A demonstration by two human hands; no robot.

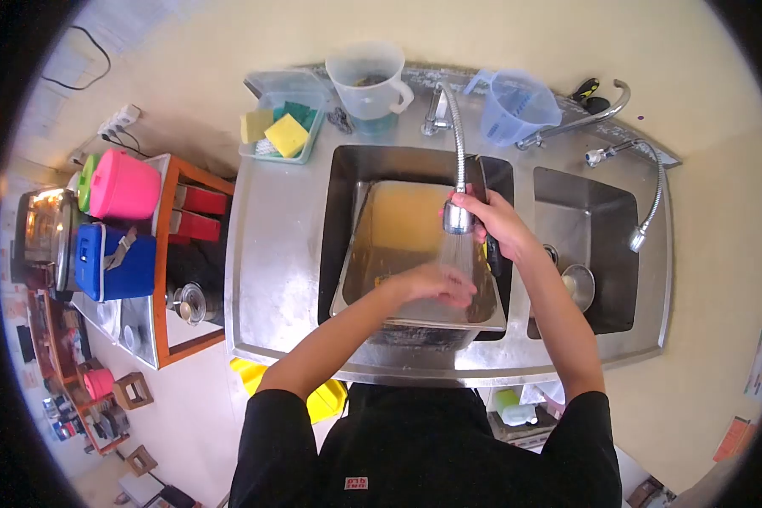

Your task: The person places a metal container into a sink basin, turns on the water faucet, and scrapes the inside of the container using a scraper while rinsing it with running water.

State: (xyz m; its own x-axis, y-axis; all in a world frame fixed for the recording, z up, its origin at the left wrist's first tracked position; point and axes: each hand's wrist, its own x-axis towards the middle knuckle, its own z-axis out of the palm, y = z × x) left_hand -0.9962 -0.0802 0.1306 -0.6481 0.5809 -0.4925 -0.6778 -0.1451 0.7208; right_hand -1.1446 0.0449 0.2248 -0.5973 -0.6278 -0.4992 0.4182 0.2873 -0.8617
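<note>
Head view: room with cream wall (694,254); stainless-steel sink counter (271,254), two basins; orange-framed shelf unit (162,262) at left. Detergent-style tub (313,146) with sponges (288,135) and measuring jugs (368,93) along the back edge. Right basin (605,212) contains a small round metal vessel (580,286).

Obscured: left hand (440,285) blurred under the spray, fingers loosely open, grip on anything not discernible; pan floor partly covered by the forearm. Black-and-yellow handle (492,256) at right palm, its other end unclear. Yellowish patch at pan's far end: material or reflection, cannot tell.

Rectangular metal pan (360,267): inside left basin (338,195), wet, shiny-rimmed, dull brownish interior. Right hand (501,224) fingers closed around chrome spray head (458,218), water running over pan.
</note>
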